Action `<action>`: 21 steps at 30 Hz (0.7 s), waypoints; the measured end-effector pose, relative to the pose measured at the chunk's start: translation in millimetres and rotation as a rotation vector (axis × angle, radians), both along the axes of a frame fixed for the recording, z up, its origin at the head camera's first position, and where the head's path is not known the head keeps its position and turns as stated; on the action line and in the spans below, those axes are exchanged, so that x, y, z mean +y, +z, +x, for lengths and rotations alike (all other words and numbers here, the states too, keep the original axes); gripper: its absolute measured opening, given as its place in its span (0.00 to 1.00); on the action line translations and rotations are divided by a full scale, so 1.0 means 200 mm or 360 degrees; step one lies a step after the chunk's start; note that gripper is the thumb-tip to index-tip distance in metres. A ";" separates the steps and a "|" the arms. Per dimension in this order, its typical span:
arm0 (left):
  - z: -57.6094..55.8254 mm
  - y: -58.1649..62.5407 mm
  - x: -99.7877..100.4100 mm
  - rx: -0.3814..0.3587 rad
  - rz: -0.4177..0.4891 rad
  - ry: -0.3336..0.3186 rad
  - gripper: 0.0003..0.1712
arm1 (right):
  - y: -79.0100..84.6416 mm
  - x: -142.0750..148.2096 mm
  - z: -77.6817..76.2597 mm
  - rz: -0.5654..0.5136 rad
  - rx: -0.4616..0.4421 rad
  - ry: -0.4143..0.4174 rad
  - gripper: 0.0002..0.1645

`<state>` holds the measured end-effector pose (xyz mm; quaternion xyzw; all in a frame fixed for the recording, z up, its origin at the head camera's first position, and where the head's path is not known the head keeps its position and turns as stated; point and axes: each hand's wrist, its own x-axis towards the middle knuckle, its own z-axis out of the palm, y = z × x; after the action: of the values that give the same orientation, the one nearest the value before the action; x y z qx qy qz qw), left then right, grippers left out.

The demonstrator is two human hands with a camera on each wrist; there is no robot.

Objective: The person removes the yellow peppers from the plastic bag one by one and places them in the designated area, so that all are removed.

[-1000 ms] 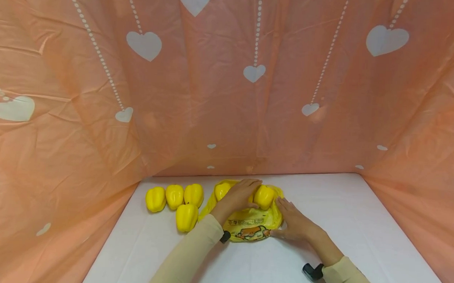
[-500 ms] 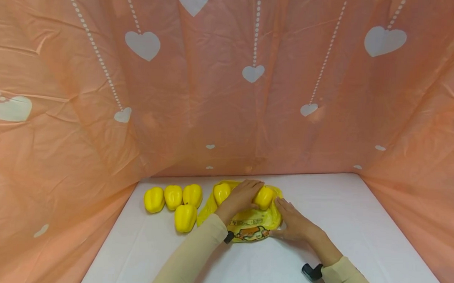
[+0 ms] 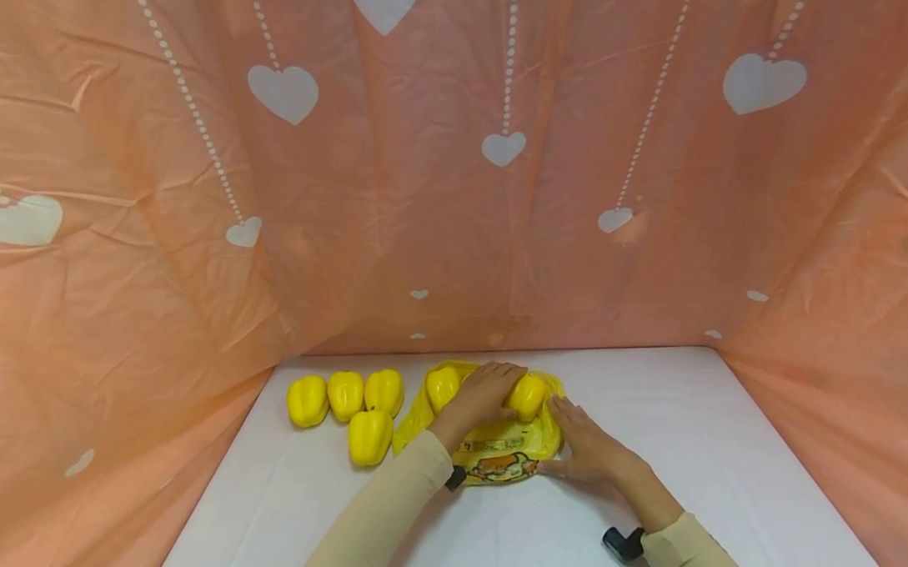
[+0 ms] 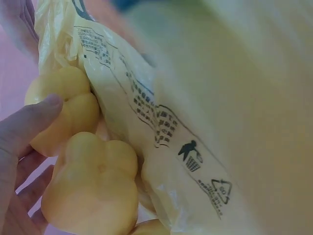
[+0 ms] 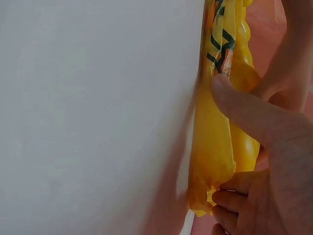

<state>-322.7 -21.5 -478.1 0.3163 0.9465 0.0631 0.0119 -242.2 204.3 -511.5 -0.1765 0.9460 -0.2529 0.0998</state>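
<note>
A yellow plastic bag (image 3: 493, 452) with printed text lies on the table, its mouth spread open. Yellow bell peppers show at it: one at its left (image 3: 442, 388), another on its right (image 3: 527, 397). My left hand (image 3: 482, 400) reaches over the bag between them. In the left wrist view its thumb lies on a bell pepper (image 4: 78, 110) and its fingers curl behind, gripping it; a second bell pepper (image 4: 95, 188) sits right beside. My right hand (image 3: 591, 443) rests against the bag's right edge, thumb and fingers spread apart, touching the plastic (image 5: 210, 142).
Several more yellow bell peppers (image 3: 369, 437) stand grouped on the white table (image 3: 535, 537) left of the bag. A peach curtain (image 3: 574, 279) with white hearts hangs behind and along both sides. Black devices (image 3: 623, 544) are worn on the wrists.
The left hand has shifted slightly to the right over the bag, toward the right-hand pepper, showing more of the left one. The right hand stays at the bag's edge.
</note>
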 end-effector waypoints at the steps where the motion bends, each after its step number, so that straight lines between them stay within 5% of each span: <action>1: 0.00 0.00 0.00 0.0005 0.0001 0.0000 0.45 | 0.00 0.00 0.00 0.0000 0.0001 0.0004 0.71; 21: 0.02 0.01 -0.02 0.0114 0.0086 -0.0087 0.46 | 0.01 0.00 0.00 -0.0005 0.0054 0.0020 0.73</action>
<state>-319.7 -24.8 -476.9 0.3443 0.9352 0.0770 -0.0289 -242.0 205.1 -509.9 -0.1869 0.9460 -0.2507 0.0850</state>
